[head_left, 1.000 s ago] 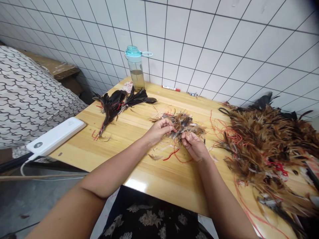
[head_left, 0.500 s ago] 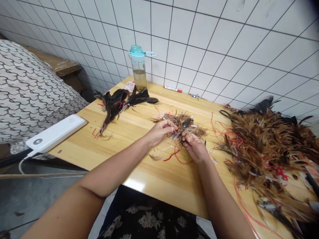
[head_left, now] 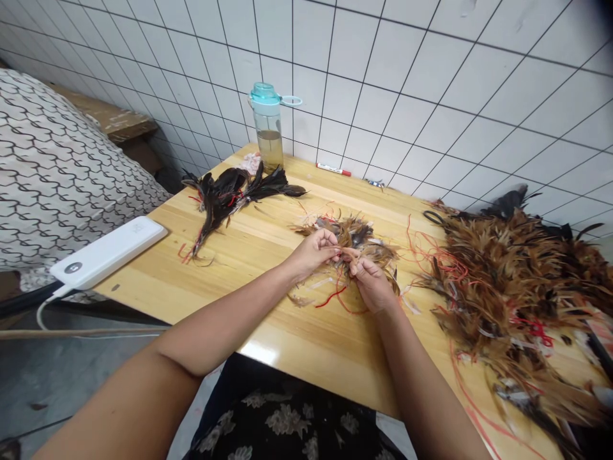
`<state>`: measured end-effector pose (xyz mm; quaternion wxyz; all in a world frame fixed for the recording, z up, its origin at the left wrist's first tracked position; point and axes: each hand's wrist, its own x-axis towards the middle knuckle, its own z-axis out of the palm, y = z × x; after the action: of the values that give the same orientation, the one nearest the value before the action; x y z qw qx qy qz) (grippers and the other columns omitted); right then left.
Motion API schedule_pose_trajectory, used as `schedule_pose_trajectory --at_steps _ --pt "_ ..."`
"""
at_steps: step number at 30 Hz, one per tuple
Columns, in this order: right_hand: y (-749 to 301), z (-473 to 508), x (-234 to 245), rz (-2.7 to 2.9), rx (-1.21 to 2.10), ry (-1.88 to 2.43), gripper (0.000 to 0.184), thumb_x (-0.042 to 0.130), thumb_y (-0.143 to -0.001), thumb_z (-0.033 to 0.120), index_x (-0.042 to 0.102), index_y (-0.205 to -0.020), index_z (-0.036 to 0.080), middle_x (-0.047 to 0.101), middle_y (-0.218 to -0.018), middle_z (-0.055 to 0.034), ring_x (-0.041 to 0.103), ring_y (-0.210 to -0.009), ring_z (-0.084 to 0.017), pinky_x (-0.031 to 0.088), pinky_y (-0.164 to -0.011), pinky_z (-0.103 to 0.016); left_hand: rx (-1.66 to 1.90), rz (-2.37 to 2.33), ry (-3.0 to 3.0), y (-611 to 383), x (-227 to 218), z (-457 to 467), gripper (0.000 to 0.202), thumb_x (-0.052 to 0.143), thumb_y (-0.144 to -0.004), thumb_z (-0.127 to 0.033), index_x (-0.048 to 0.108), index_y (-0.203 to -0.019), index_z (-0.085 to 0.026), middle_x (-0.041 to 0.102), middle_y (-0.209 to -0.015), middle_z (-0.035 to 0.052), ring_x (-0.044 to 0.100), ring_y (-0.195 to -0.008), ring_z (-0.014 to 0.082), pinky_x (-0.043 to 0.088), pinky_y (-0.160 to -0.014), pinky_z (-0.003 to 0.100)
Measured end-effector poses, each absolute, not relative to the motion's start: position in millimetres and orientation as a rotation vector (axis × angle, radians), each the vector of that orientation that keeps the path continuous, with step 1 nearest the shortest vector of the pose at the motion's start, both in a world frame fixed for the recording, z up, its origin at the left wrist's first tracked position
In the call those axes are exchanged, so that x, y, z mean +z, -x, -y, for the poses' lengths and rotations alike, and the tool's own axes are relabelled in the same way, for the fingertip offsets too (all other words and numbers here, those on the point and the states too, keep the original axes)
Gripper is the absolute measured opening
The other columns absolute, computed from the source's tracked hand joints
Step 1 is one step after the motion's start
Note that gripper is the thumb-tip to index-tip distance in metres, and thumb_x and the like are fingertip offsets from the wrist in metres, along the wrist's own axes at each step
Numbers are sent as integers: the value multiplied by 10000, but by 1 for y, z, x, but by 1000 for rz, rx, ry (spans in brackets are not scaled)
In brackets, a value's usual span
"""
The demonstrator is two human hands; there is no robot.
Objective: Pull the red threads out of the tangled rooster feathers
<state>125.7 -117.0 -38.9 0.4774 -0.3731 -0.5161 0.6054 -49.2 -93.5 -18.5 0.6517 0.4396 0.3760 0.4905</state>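
Observation:
Both hands meet over a loose pile of brown and grey feathers [head_left: 357, 231] at the middle of the wooden table. My left hand [head_left: 315, 251] is closed in a pinch, with a bit of red string [head_left: 338, 254] showing at its fingertips. Just to its right, my right hand [head_left: 373, 281] is pinched too, its fingertips nearly touching the left ones. What lies between the right fingers is too small to make out. A loose red cord [head_left: 330, 297] trails on the table below the hands, among small feather scraps.
Black feather bundles [head_left: 225, 195] lie at the left, near a water bottle [head_left: 268, 131]. A large heap of brown feathers [head_left: 512, 275] with tangled red string [head_left: 431, 255] covers the right side. A white power bank [head_left: 112, 249] sits on the left edge; a marker [head_left: 334, 169] lies by the tiled wall.
The right fingertips have come closer to the left ones, and both hands remain pinched over the feather pile. The view has shifted slightly.

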Motion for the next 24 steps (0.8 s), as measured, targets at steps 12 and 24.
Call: schedule_pose_trajectory --at_steps 12,24 --pt "-126 119 -39 1403 1452 905 337 643 -821 495 605 -650 208 633 -1168 -56 545 -1079 -220 392 -926 -353 1136 -935 -1101 50 -19 92 124 638 -746 -128 531 -809 -140 562 -653 -50 548 -512 38 403 -512 154" --pt "-118 117 -33 1336 1446 903 414 710 -723 573 570 -601 203 621 -922 -44 520 -876 -187 401 -792 -317 1109 -959 -1176 44 -26 93 185 598 -832 -267 429 -855 -195 601 -583 -50 583 -467 92 393 -445 164"
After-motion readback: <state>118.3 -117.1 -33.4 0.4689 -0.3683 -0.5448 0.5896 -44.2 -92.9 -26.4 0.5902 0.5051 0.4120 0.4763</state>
